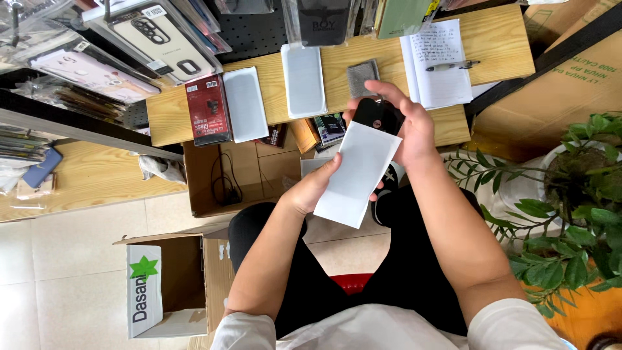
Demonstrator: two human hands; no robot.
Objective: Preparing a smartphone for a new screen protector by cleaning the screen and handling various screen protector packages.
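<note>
My right hand holds a black phone from its far side, fingers curled over its top edge. A white rectangular sleeve covers the lower part of the phone and hangs down toward me. My left hand pinches the sleeve's left edge with thumb and fingers. Both hands are above my lap, in front of a low wooden bench.
On the bench lie two white flat packs, a red and black box, a grey cloth and a notebook with a pen. An open cardboard box stands on the floor at left. A potted plant is at right.
</note>
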